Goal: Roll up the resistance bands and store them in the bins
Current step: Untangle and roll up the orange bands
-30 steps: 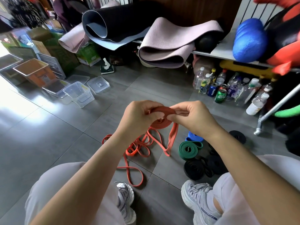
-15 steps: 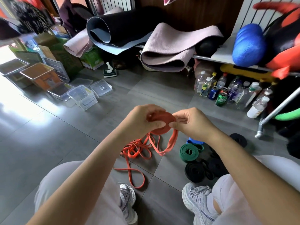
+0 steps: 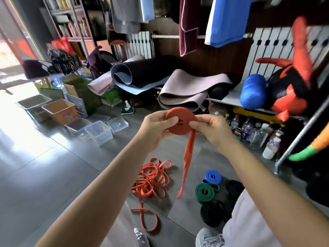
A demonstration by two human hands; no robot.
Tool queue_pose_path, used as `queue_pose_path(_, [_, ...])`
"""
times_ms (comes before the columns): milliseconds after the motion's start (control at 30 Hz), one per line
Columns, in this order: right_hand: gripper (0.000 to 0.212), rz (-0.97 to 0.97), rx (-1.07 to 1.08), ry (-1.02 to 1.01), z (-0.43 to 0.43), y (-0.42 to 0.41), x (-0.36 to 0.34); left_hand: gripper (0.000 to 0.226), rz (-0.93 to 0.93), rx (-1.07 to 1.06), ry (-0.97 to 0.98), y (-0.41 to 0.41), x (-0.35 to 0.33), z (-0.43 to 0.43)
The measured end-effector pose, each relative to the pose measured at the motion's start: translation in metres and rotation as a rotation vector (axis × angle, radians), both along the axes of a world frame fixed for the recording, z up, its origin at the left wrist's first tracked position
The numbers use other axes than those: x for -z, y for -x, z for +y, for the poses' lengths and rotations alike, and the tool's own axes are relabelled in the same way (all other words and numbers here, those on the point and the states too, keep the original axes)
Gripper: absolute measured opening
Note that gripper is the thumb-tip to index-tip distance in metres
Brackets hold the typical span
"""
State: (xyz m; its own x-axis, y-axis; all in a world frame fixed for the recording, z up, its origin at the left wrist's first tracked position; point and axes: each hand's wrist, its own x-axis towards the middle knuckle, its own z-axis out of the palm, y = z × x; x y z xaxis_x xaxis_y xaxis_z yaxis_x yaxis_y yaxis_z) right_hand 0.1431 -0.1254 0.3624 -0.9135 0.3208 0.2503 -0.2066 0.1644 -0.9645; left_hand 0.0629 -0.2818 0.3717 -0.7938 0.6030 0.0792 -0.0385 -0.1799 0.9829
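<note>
Gripping the red band coil (image 3: 179, 122) face-on, both hands let its tail hang down.

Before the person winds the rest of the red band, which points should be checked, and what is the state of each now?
1. The left hand grips the red roll: ok.
2. The right hand pinches the roll beside the tail: ok.
3. The tail is fully wound: not ok, a long piece hangs down.
4. The tail is free of the orange bands on the floor: cannot tell.
5. The clear bin is open: ok.
</note>
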Motion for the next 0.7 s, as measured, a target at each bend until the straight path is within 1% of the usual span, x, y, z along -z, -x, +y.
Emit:
queue_pose_path(100, [0.023,0.056,0.041,-0.062,0.000,0.001,-0.040,0.018,-0.001,0.015,-0.124,-0.001,-0.032,0.002])
queue_pose_path(200, [0.019,0.080,0.054,-0.102,-0.002,-0.001,-0.066,0.017,-0.003,0.020,-0.186,-0.003,-0.055,-0.001])
queue_pose_path(300, [0.015,0.043,0.042,-0.067,-0.007,-0.006,-0.067,0.024,-0.024,0.027,-0.204,-0.008,-0.058,-0.006])
queue_pose_path(367, [0.015,0.031,0.024,-0.061,-0.011,-0.010,-0.060,0.026,-0.047,0.043,-0.183,-0.011,-0.054,-0.011])
queue_pose_path(400, [0.016,0.029,0.008,-0.057,-0.013,-0.011,-0.057,0.026,-0.042,0.046,-0.144,-0.012,-0.052,-0.013])
queue_pose_path(433, [0.018,0.027,-0.007,-0.049,-0.014,-0.013,-0.054,0.027,0.016,0.031,-0.067,-0.013,-0.053,-0.015])
queue_pose_path(467, [0.020,0.022,-0.020,-0.048,-0.016,-0.013,-0.051,0.027,0.151,-0.009,0.055,-0.013,-0.055,-0.017])
queue_pose_path(533, [0.022,0.005,-0.042,-0.082,-0.016,-0.013,-0.046,0.031,0.545,-0.081,0.292,-0.009,-0.063,-0.020])
queue_pose_path(567, [0.021,-0.006,-0.059,-0.103,-0.017,-0.012,-0.045,0.029,0.704,-0.086,0.379,-0.007,-0.069,-0.021])
queue_pose_path(600, [0.020,-0.010,-0.076,-0.112,-0.016,-0.011,-0.045,0.024,0.807,-0.078,0.458,-0.005,-0.074,-0.022])
queue_pose_path(633, [0.019,-0.006,-0.091,-0.117,-0.015,-0.010,-0.045,0.018,0.833,-0.065,0.511,-0.003,-0.077,-0.023])
queue_pose_path(667, [0.018,0.005,-0.098,-0.131,-0.015,-0.010,-0.044,0.012,0.781,-0.042,0.532,-0.001,-0.078,-0.024])
queue_pose_path(700, [0.019,0.017,-0.099,-0.153,-0.014,-0.010,-0.043,0.006,0.677,-0.003,0.522,0.000,-0.077,-0.026])
